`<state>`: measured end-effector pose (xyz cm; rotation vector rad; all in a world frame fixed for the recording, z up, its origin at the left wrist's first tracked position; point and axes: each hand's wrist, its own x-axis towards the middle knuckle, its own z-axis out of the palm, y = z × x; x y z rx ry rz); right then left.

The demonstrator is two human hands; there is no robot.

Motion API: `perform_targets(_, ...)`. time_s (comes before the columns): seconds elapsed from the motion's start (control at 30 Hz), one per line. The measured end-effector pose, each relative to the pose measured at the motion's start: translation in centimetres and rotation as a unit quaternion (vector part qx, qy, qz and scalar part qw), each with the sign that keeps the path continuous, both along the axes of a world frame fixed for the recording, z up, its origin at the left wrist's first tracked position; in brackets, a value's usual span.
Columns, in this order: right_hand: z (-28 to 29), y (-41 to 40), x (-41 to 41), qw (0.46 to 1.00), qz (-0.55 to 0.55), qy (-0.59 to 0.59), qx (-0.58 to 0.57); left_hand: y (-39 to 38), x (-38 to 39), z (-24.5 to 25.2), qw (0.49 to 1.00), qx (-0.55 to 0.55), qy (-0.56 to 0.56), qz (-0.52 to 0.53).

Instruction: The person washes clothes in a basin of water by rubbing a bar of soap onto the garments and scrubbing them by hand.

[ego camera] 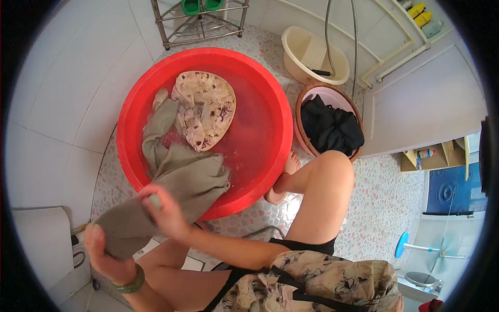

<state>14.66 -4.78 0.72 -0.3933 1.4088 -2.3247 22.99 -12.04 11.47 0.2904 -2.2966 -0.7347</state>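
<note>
My left hand (107, 253), with a green bangle on its wrist, grips one end of a wet olive-grey garment (183, 179). My right hand (165, 214) is blurred over the same cloth, its fingers around a small pale green object (155, 201), too blurred to name. From my hands the garment stretches over the rim of a large red plastic basin (271, 97) and down into the water. A pale floral cloth (214, 105) with dark marks floats in the basin, bulging up beside the garment's far end.
Right of the basin stands a pink-lined tub (308, 93) of black clothes (331, 124). Behind it is a cream washtub (292, 50) with a built-in washboard (315, 52) and a shower hose. A metal corner rack (202, 37) holds green shoes (191, 6). My sandalled foot (277, 193) is beside the basin.
</note>
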Motion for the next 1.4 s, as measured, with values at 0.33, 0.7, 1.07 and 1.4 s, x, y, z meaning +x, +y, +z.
perform_targets(0.33, -17.8, 5.8, -8.2, 0.845, 0.119, 0.147, 0.501, 0.3, -1.2, 0.6, 0.987, 0.047, 0.151, -0.003)
perform_targets(0.7, -8.0, 9.1, -20.6, 0.914, -0.022, 0.251, 0.318, 1.2, -2.5, 1.2, 0.889, 0.455, 0.02, -0.033)
perform_targets(1.07, 12.3, 10.0, -16.2, 0.897, 0.141, 0.414, 0.072, 2.6, -8.2, -1.8, 0.752, 0.635, -0.134, -0.114)
perform_targets(1.4, -0.6, 7.9, -19.2, 0.975, 0.05, 0.036, 0.212, 1.4, -9.0, -4.5, 0.94, 0.296, -0.154, 0.071)
